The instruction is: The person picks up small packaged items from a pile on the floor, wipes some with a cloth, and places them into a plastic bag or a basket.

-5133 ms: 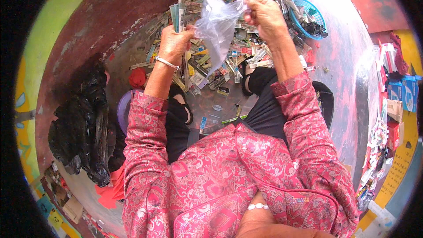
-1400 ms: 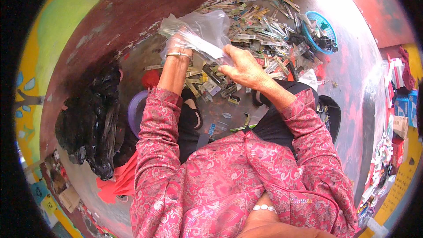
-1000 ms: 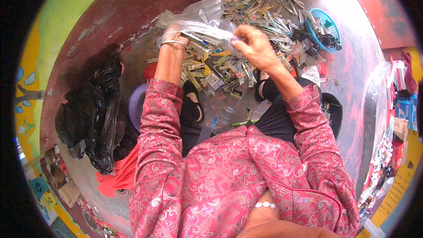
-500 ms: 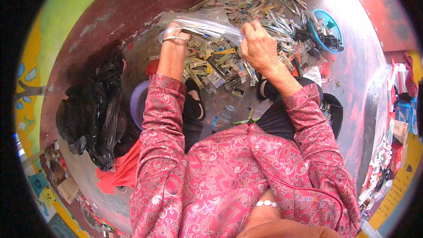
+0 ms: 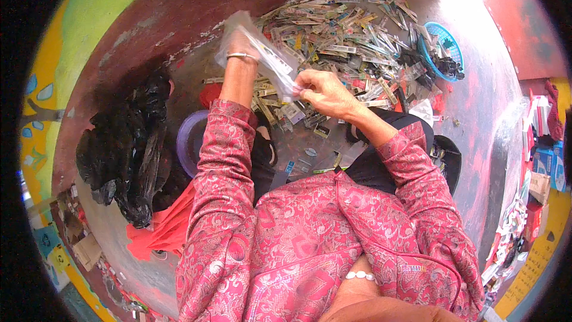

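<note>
A clear plastic bag [image 5: 276,67] hangs between my two hands above a heap of small packets. Its film covers my left hand [image 5: 240,43], which holds the bag's far end; the fingers show only dimly through it, and I cannot tell whether the hand is inside. Pale, narrow pieces with dark marks show through the plastic. With fingertips closed, my right hand [image 5: 326,92] pinches the bag's near, lower end. Under and beyond both hands lies the heap of slim clear packets [image 5: 339,36] with white, yellow and dark parts.
A blue mesh basket [image 5: 454,45] with black pieces stands right of the heap. Black plastic bags [image 5: 128,146] and red-orange plastic [image 5: 164,226] lie at left, near a purple round rim [image 5: 188,143]. Boxes [image 5: 549,164] line the right wall.
My right hand has moved left and nearer to me, closer to my left hand. The stretched bag has slackened and now slants down from my left hand to my right.
</note>
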`<state>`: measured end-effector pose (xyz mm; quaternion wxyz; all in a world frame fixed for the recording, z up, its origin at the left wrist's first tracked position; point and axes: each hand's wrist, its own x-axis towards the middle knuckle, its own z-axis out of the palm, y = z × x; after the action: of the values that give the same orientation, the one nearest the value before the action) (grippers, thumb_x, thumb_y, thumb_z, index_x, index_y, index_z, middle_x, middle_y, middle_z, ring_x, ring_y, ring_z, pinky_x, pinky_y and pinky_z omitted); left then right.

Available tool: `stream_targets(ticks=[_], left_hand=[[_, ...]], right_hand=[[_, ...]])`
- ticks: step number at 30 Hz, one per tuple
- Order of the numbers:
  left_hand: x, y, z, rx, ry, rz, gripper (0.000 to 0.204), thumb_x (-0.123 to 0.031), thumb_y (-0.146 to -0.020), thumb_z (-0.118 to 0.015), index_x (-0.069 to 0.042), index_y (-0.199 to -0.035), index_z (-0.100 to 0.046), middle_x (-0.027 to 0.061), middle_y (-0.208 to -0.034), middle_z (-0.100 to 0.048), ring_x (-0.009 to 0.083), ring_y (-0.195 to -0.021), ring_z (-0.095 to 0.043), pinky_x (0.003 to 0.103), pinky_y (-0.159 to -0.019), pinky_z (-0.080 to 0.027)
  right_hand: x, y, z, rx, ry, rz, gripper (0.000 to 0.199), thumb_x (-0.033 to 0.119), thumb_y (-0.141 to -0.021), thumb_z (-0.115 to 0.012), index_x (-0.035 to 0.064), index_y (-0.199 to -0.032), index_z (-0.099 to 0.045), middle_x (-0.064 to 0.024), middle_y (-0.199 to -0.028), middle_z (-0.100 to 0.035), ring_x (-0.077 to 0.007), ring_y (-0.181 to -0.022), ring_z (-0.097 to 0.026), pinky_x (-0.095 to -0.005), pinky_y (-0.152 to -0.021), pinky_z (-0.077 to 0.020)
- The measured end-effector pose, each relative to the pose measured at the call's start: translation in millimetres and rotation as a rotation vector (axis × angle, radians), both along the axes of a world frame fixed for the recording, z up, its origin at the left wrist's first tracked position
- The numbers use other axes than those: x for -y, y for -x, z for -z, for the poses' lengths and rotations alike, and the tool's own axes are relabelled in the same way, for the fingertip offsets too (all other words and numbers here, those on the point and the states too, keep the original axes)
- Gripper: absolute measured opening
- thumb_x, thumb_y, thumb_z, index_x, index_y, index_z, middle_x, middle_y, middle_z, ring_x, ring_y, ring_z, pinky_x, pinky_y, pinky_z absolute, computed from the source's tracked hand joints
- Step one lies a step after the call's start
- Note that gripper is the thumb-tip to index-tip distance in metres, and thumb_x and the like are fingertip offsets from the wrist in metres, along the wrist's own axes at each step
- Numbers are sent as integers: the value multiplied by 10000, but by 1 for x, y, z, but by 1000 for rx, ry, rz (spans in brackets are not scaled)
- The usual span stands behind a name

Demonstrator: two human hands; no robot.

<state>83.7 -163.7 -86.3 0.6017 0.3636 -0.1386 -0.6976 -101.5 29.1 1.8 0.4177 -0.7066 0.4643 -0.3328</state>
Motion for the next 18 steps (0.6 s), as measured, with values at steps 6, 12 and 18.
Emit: stream_targets(ticks=[6,12,18], left_hand=[[-42,43,-31,167,-121,-145,167,-172,-869,-390,-61,-926,-502,72,-903,-533,208,-776,-519,384,-692,-467],[-26,24,9,445,-286,195,158,-160,-848,-435,-56,-949,-496,110,-982,-526,249,-862,-525,483,-722,-458],[-50,39,-33,376,-171,395,210,-211,-857,-455,-30,-950,-507,127,-921,-553,288,-833,-561,531,-744,-465]], right_hand=[[24,30,-7,355,-331,358,107,47,-730,-471,30,-799,-550,-18,-694,-533,-86,-576,-479,-221,-540,-401],[25,34,2,287,-372,393,126,89,-687,-505,31,-775,-574,-25,-723,-562,-107,-620,-483,-253,-543,-390],[29,59,-1,306,-356,451,106,131,-718,-522,52,-762,-577,-7,-710,-559,-77,-631,-479,-219,-527,-369]])
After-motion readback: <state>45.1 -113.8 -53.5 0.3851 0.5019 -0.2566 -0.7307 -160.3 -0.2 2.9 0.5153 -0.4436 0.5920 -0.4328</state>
